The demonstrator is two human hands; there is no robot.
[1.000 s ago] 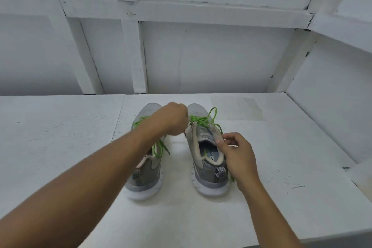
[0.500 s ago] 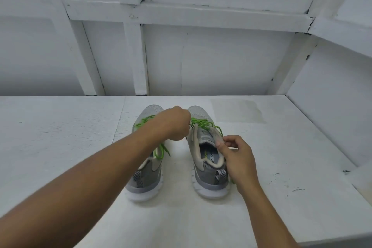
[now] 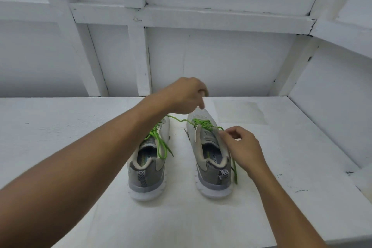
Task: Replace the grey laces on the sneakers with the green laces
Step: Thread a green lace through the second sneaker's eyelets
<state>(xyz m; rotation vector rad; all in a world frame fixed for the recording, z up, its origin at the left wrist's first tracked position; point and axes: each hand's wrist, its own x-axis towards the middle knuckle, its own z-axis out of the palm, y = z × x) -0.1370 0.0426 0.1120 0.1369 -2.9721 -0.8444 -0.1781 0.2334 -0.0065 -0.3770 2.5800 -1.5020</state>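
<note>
One green lace (image 3: 203,124) runs up the right sneaker (image 3: 209,182), toe away from us on the surface (image 3: 60,137): our right hand (image 3: 241,147) pinches it nearby, our left hand (image 3: 185,94) curls above the toe, hold unclear.

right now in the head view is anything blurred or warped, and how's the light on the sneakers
Head view: the left hand is motion-blurred at its fingers, so its grip is unclear; the right hand, pinching the green lace, and the sneakers look sharp; the wall beams bow from the wide lens; light is soft and even, with faint shadows on the table and no glare.
</note>
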